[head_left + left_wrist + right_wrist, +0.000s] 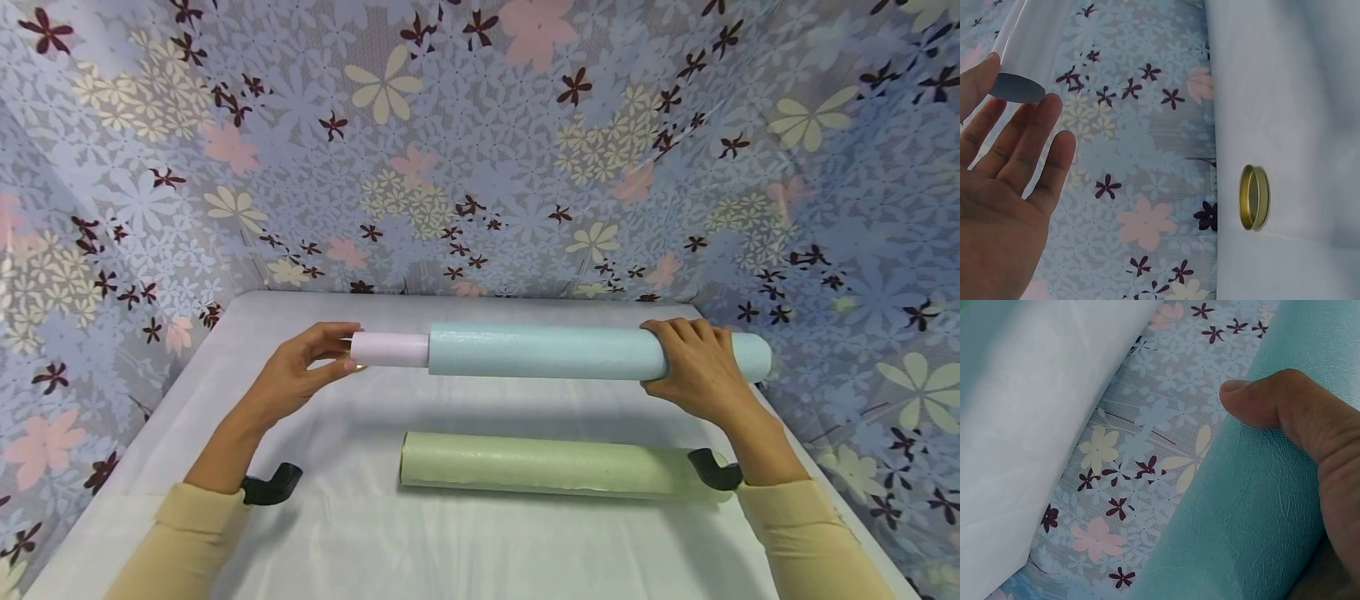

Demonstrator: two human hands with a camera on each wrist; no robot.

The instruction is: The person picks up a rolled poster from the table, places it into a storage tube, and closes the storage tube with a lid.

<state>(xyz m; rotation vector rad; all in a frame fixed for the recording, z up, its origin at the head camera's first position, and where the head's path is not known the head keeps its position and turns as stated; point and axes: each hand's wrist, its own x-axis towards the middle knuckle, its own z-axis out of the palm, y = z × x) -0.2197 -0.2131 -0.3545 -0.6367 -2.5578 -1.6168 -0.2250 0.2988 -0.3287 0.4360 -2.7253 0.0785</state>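
A long light blue tube is held level above the table, with a narrower pale lilac-white tube sticking out of its left end. My right hand grips the blue tube near its rounded right end; in the right wrist view the thumb lies along its creased surface. At the other side my left hand pinches the pale tube's free end between thumb and fingertips. The left wrist view shows that end as a grey disc. A gold ring-shaped lid stands on its edge on the table.
A pale green tube lies across the white-covered table, nearer to me than the blue one. Flower-patterned cloth surrounds the table at the back and sides. Black wrist mounts sit on both arms.
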